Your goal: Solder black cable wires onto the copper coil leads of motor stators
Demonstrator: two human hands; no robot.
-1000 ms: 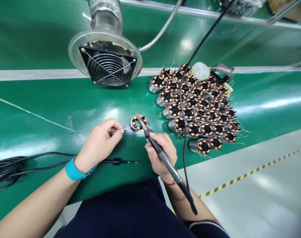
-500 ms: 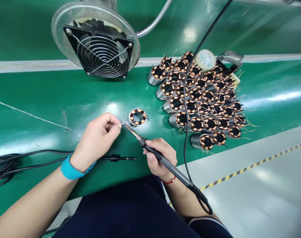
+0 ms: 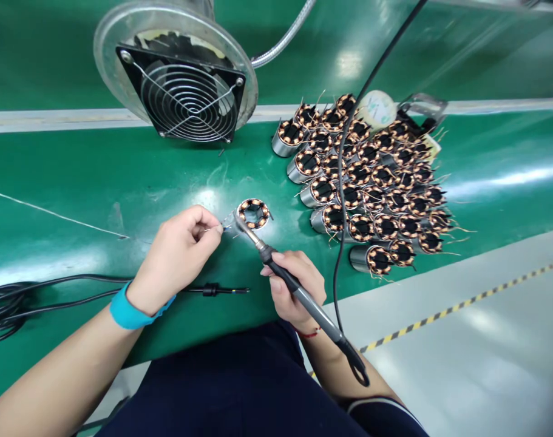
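My right hand [image 3: 298, 285] is wrapped round the grey-and-black handle of a soldering iron [image 3: 310, 306], whose metal tip points up and left. That tip reaches the thin lead wires at the left side of a single motor stator [image 3: 253, 214] with copper windings; exact contact is hard to make out. Thumb and forefinger of my left hand [image 3: 185, 246] pinch a thin solder wire [image 3: 57, 213], which trails across the bench to the left edge. Its end, close to the stator's leads, is too small to see clearly.
Rows of wound stators [image 3: 371, 182] stand to the right, loose wire ends sticking out. A fan with a wire guard [image 3: 192, 103] hangs at the upper left. A black cable [image 3: 341, 212] crosses in front of the stators. Coiled black cable [image 3: 5, 312] lies left, beside a cable end [image 3: 226, 291].
The soldering iron's tip has moved up and right, nearer the stator, and its rear end has swung left. My left hand has barely moved. Faint smoke shows above the leads.
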